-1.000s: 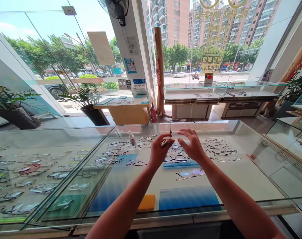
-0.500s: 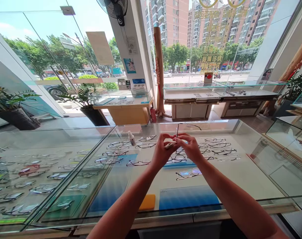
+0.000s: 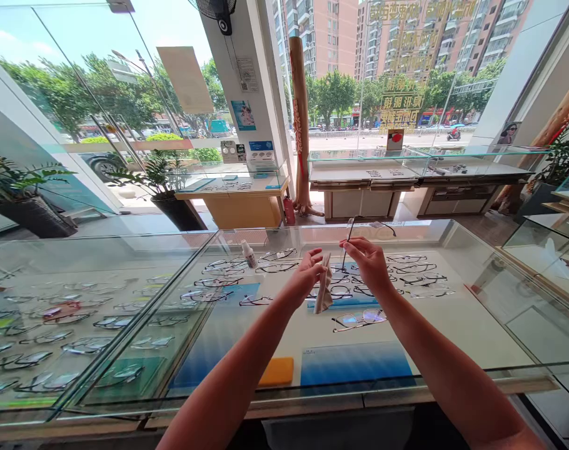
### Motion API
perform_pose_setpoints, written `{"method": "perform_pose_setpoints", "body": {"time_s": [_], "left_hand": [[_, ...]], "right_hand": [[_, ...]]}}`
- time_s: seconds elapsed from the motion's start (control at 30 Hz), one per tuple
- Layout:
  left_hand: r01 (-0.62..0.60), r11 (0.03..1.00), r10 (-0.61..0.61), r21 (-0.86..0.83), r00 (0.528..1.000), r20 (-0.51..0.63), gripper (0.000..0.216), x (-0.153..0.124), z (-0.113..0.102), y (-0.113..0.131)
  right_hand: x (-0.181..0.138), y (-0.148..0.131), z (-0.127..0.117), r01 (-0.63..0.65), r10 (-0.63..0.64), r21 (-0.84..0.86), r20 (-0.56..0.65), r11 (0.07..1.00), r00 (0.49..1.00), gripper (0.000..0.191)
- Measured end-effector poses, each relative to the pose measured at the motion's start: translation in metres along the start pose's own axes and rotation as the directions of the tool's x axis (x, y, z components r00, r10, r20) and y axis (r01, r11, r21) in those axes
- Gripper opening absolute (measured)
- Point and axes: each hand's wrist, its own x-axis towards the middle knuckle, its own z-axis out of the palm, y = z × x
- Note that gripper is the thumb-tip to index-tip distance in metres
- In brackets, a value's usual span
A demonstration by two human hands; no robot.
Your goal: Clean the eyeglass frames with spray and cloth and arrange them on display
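Observation:
My right hand (image 3: 369, 264) pinches a pair of thin dark-framed glasses (image 3: 365, 225) by one temple and holds them up over the glass display counter (image 3: 453, 340). My left hand (image 3: 307, 275), just to its left, grips a small pale cleaning cloth (image 3: 324, 292) that hangs down from the fingers. The two hands are a little apart. Below them, under the glass, lie rows of glasses, and one pair with tinted lenses (image 3: 358, 320) lies closest to me.
A small white spray bottle (image 3: 249, 254) stands at the counter's far left. An orange pad (image 3: 276, 371) and blue mats lie inside the case. Another glass case adjoins on the left, more counters and potted plants (image 3: 24, 197) stand beyond.
My hands were together on the glasses half a second ago. They have drawn apart: the right lifted the glasses up and right, and the cloth now hangs unfolded from the left.

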Motion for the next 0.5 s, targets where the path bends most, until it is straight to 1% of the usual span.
{"method": "perform_pose_setpoints", "body": {"time_s": [0.07, 0.1, 0.13, 0.17, 0.2, 0.23, 0.27, 0.3, 0.33, 0.37, 0.43, 0.5], "left_hand": [[-0.084, 0.992, 0.086, 0.097, 0.996, -0.016, 0.072, 0.003, -0.003, -0.001], [-0.145, 0.971, 0.153, 0.187, 0.988, -0.028, 0.072, 0.004, -0.006, 0.0], [-0.21, 0.928, 0.236, 0.307, 0.971, -0.047, 0.071, 0.004, -0.01, 0.003], [-0.256, 0.858, 0.323, 0.444, 0.943, -0.081, 0.068, 0.004, -0.015, 0.006], [-0.264, 0.77, 0.409, 0.582, 0.903, -0.132, 0.064, 0.004, -0.021, 0.01], [-0.226, 0.673, 0.488, 0.705, 0.851, -0.193, 0.06, 0.005, -0.027, 0.014], [-0.147, 0.585, 0.551, 0.798, 0.794, -0.257, 0.058, 0.005, -0.034, 0.018], [-0.046, 0.52, 0.593, 0.853, 0.738, -0.322, 0.057, 0.007, -0.042, 0.021], [0.058, 0.483, 0.613, 0.874, 0.69, -0.384, 0.058, 0.008, -0.05, 0.024], [0.15, 0.465, 0.612, 0.873, 0.658, -0.439, 0.061, 0.01, -0.059, 0.027], [0.288, 0.465, 0.565, 0.837, 0.631, -0.531, 0.067, 0.015, -0.077, 0.03], [0.393, 0.478, 0.483, 0.785, 0.629, -0.609, 0.07, 0.021, -0.092, 0.032]], "right_hand": [[0.0, -0.001, -0.001, 0.002, -0.002, -0.012, 0.001, 1.0, 1.0, 0.02], [0.0, -0.001, -0.001, 0.001, -0.001, -0.018, -0.001, 1.0, 1.0, 0.021], [0.0, -0.001, -0.002, -0.001, 0.001, -0.023, -0.004, 1.0, 1.0, 0.022], [0.0, -0.002, -0.003, -0.003, 0.003, -0.027, -0.008, 1.0, 1.0, 0.022], [0.0, -0.001, -0.004, -0.007, 0.006, -0.028, -0.012, 1.0, 1.0, 0.022], [0.001, -0.001, -0.005, -0.009, 0.008, -0.029, -0.016, 1.0, 1.0, 0.022], [0.001, 0.0, -0.006, -0.009, 0.009, -0.028, -0.019, 1.0, 1.0, 0.022], [0.001, 0.001, -0.007, -0.009, 0.008, -0.028, -0.02, 1.0, 1.0, 0.022], [0.001, 0.002, -0.008, -0.008, 0.008, -0.027, -0.019, 1.0, 1.0, 0.021], [0.002, 0.003, -0.009, -0.007, 0.006, -0.027, -0.019, 1.0, 1.0, 0.021], [0.002, 0.004, -0.01, -0.003, 0.002, -0.026, -0.015, 1.0, 1.0, 0.02], [0.002, 0.005, -0.01, 0.0, 0.0, -0.022, -0.013, 1.0, 1.0, 0.019]]}}
